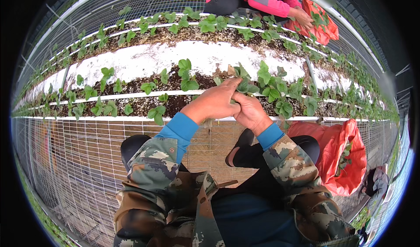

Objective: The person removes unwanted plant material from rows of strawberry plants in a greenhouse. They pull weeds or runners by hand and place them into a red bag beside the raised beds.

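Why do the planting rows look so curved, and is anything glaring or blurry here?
Head view: the fisheye lens bends the straight planting trough into an arc toward the rim, with black corners. Soft, even daylight, no hard shadows; the white sheeting glares pale. The left hand and right hand on the seedling are sharp; smeared patches sit at the upper right.

Your left hand (215, 101) and right hand (249, 111) met over the planting trough (131, 63), pinching a green seedling (243, 83) between them — a red bag (339, 159) sat beside your right knee
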The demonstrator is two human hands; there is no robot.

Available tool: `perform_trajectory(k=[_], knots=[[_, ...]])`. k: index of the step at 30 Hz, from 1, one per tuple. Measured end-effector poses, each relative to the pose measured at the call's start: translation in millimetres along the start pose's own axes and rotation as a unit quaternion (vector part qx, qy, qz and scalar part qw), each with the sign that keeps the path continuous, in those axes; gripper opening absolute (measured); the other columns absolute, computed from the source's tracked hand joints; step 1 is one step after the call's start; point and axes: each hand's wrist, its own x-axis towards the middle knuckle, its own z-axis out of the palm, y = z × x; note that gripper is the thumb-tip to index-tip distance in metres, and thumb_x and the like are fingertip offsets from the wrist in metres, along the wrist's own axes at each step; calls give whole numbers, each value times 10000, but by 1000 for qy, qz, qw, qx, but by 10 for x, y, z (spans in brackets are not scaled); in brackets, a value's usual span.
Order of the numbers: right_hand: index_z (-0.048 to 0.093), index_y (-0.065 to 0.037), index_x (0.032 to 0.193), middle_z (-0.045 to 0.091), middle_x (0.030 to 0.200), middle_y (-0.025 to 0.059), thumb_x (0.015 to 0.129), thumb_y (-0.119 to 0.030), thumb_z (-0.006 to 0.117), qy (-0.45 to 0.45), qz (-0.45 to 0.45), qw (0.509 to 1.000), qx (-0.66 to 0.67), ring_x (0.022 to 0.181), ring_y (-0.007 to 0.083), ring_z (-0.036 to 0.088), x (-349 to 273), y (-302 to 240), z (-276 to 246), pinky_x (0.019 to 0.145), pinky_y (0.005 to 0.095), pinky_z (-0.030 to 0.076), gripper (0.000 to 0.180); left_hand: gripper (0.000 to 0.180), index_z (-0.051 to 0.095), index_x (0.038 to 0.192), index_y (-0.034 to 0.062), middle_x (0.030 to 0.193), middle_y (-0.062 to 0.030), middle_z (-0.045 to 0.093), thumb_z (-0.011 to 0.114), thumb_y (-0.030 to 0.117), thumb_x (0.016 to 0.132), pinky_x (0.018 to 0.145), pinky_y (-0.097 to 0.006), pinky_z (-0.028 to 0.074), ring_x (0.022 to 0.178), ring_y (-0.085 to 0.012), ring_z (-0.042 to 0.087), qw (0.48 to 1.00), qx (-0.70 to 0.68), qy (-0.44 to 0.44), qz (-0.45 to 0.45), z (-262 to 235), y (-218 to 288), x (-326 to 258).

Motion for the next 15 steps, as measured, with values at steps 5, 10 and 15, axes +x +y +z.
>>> perform_trajectory(k=[5,10,15], knots=[[615,2,1282,684,1206,107,996,-69,668,-12,4,1000,-4,1059,219,694,-146,-17,20,853,366,602,299,979,285,1601,-12,1598,-286,387,712,290,773,1172,-414,417,1434,-401,470,1000,-3,-28,9,56,24,-1],[621,15,1290,681,1222,107,996,-78,656,25,-81,996,-18,1089,220,682,-97,-26,48,890,373,581,311,967,269,1619,30,1590,-293,396,702,281,791,1172,-412,417,1437,-405,466,1000,6,-5,12,17,215,28],[628,35,1203,695,1026,74,904,-61,706,87,-145,976,-140,888,152,671,-252,-32,-151,718,327,565,323,977,276,1629,60,1613,-282,374,745,363,827,1189,-427,391,1472,-403,429,999,-18,-23,28,130,392,24]])
